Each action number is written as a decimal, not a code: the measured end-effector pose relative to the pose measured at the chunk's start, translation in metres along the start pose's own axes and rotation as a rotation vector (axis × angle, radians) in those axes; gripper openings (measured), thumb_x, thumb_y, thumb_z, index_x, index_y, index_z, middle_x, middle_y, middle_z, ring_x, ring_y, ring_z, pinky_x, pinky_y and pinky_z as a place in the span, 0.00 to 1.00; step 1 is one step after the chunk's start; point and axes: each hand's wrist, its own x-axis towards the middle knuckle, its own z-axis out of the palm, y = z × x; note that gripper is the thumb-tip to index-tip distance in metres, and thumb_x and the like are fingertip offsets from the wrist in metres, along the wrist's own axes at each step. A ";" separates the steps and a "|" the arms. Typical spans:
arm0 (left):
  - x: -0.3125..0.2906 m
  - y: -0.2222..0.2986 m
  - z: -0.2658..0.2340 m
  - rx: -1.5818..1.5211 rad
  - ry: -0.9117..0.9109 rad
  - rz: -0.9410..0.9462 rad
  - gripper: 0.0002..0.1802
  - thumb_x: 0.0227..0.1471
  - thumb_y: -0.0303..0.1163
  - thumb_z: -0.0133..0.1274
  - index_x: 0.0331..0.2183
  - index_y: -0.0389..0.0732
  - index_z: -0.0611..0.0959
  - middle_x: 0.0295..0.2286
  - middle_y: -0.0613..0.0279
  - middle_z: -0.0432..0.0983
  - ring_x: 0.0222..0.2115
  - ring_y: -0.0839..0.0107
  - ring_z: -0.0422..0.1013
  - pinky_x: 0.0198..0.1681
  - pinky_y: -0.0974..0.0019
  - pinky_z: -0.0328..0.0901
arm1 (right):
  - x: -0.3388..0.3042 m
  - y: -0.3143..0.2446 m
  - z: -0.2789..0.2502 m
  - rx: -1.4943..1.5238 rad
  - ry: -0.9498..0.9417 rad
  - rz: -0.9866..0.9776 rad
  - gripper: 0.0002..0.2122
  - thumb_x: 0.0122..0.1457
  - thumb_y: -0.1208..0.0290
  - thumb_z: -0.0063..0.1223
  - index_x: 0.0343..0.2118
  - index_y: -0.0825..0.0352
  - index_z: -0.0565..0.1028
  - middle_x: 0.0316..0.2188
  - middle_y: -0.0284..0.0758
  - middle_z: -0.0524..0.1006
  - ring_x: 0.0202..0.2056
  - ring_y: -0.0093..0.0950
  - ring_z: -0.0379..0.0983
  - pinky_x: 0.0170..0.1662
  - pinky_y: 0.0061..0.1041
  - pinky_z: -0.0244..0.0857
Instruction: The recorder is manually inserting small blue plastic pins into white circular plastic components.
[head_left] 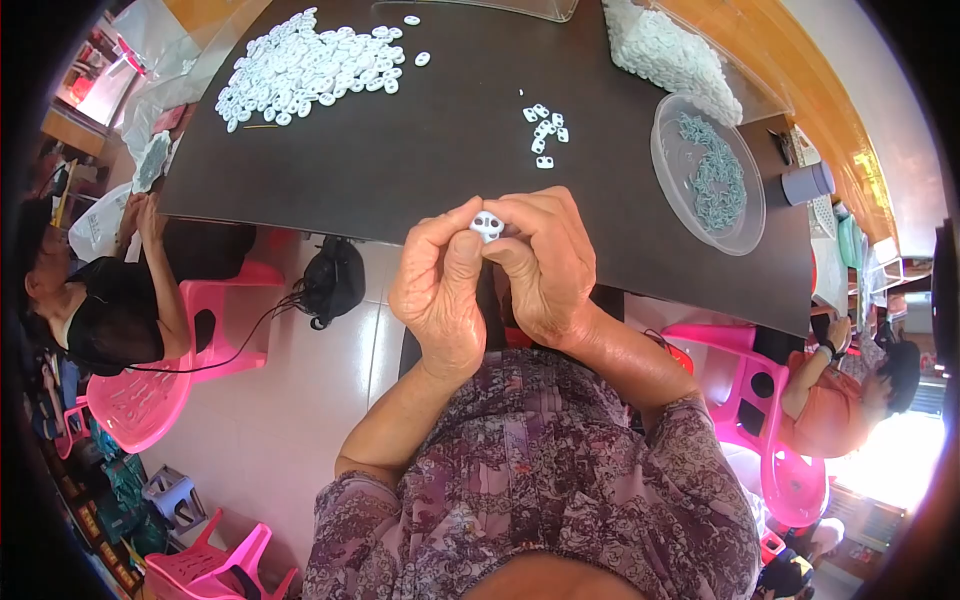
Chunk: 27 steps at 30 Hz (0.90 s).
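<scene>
My left hand (pixel 437 285) and my right hand (pixel 540 262) meet at the near edge of the dark table (pixel 400 170), both pinching one small white plastic piece with two holes (pixel 487 225). A few similar white pieces (pixel 544 128) lie on the table just beyond my hands. A large heap of white ring-shaped pieces (pixel 310 65) covers the far left of the table. A clear round bowl (pixel 708 175) with pale blue-grey small parts stands at the right.
A clear bag of white pieces (pixel 670 50) lies at the far right corner. A seated person (pixel 100 300) is at the left on a pink chair (pixel 150 390), another person (pixel 840 390) at the right. A black bag (pixel 333 282) hangs below the table edge.
</scene>
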 end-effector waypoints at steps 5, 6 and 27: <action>0.000 0.000 0.001 0.002 0.017 -0.023 0.10 0.55 0.28 0.49 0.38 0.32 0.76 0.33 0.62 0.72 0.34 0.79 0.65 0.40 0.75 0.62 | 0.000 0.001 0.004 -0.038 0.034 -0.034 0.14 0.43 0.80 0.58 0.35 0.72 0.71 0.28 0.39 0.72 0.28 0.33 0.66 0.30 0.26 0.63; -0.001 0.000 0.000 0.002 0.017 -0.024 0.10 0.55 0.28 0.49 0.38 0.32 0.76 0.33 0.62 0.72 0.34 0.79 0.65 0.40 0.75 0.62 | 0.000 0.000 0.004 -0.044 0.048 -0.052 0.14 0.42 0.80 0.59 0.35 0.72 0.71 0.28 0.39 0.72 0.28 0.33 0.66 0.29 0.26 0.63; -0.008 0.006 0.007 -0.034 0.052 0.026 0.11 0.56 0.30 0.47 0.37 0.32 0.75 0.29 0.66 0.68 0.29 0.82 0.61 0.34 0.78 0.59 | -0.002 -0.010 0.012 -0.026 0.083 -0.051 0.10 0.58 0.71 0.46 0.38 0.73 0.69 0.32 0.41 0.70 0.32 0.34 0.65 0.35 0.28 0.62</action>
